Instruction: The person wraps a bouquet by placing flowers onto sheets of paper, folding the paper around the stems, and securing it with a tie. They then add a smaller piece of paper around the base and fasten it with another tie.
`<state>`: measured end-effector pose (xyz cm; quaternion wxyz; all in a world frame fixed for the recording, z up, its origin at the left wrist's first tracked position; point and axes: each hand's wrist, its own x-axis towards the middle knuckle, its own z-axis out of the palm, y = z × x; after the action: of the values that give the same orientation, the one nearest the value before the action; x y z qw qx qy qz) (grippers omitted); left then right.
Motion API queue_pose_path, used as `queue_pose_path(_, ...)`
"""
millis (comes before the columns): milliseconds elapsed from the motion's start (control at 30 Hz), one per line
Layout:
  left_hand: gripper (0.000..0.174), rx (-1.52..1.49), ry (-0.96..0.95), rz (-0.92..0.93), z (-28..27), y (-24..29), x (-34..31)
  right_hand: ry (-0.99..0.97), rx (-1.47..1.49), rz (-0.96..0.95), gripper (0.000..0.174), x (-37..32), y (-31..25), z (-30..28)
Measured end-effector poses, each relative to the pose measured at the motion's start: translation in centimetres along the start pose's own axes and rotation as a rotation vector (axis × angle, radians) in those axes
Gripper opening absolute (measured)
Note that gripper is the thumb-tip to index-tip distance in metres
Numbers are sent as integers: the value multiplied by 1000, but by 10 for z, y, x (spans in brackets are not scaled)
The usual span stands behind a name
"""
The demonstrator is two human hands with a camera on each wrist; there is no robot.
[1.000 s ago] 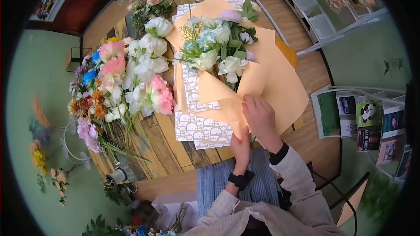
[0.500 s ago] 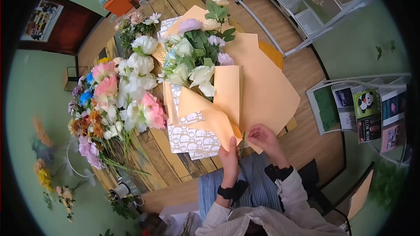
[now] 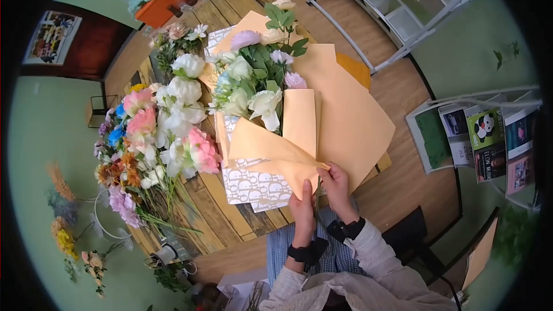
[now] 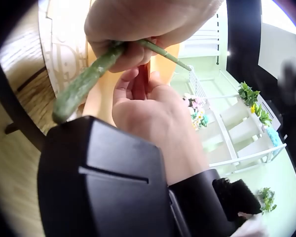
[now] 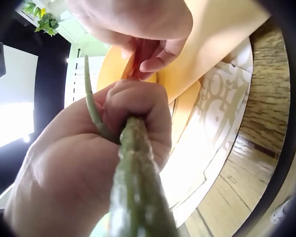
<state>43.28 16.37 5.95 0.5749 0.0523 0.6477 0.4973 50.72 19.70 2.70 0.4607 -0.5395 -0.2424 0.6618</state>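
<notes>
A bouquet of white, lilac and pale blue flowers [image 3: 265,106] lies in peach wrapping paper [image 3: 360,115]. My left hand [image 3: 302,207] grips the bouquet's gathered stems and the paper's lower end. In the right wrist view, its fingers [image 5: 138,98] curl round a thick green stem [image 5: 138,177] and a thinner stem [image 5: 90,94]. Just to the right, my right hand [image 3: 337,187] pinches the edge of a folded paper flap near the base. The left wrist view shows the right hand [image 4: 153,116] close under the left one [image 4: 148,19], thumb and fingers together.
White patterned sheets [image 3: 256,187] lie beneath the bouquet on a wooden table [image 3: 216,213]. Left of it is a pile of loose flowers [image 3: 152,138] with long stems. A white rack [image 3: 374,6] stands beyond the table and a magazine stand [image 3: 423,138] to the right.
The right hand let go of the paper, drew back to the right, then came in again and took hold of a flap edge. The bouquet shifted left and down in view; the left hand kept its grip.
</notes>
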Motion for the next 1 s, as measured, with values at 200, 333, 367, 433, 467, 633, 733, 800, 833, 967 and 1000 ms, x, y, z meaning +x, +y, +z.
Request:
queue_pose_path(200, 25, 17, 27, -18, -5, -1, 3, 38, -19, -69, 16, 1, 6, 8)
queue_pose_path(333, 26, -77, -55, -134, -9, 1, 3, -80, 303, 306, 20, 9, 14, 3)
queue_pose_path(367, 29, -101, -89, -156, -9, 4, 1, -150, 344, 376, 21, 11, 13, 4)
queue_pose_path(433, 29, -130, -137, -171, -11, 9, -2, -223, 385, 447, 22, 13, 12, 6)
queue_pose_path(467, 28, -158, -186, -183, -13, 12, -3, -291, 400, 505, 22, 14, 12, 7)
queue_pose_path(633, 25, -221, -294, -208, -21, 18, -4, -449, 382, 687, 23, 16, 19, 9)
queue_pose_path(733, 23, -236, -329, -226, -28, 18, -2, -467, 371, 715, 23, 16, 24, 12)
queue_pose_path(800, 23, -227, -323, -249, -33, 16, -1, -503, 324, 628, 24, 17, 28, 10)
queue_pose_path(833, 24, -198, -298, -261, -36, 14, 0, -504, 321, 632, 24, 16, 26, 10)
queue_pose_path(967, 22, -49, -186, -208, -38, 11, 3, -313, 70, 337, 16, 12, 11, 16)
queue_pose_path(1000, 22, -52, -183, -206, -38, 11, 3, -236, -62, 109, 13, 11, 6, 19)
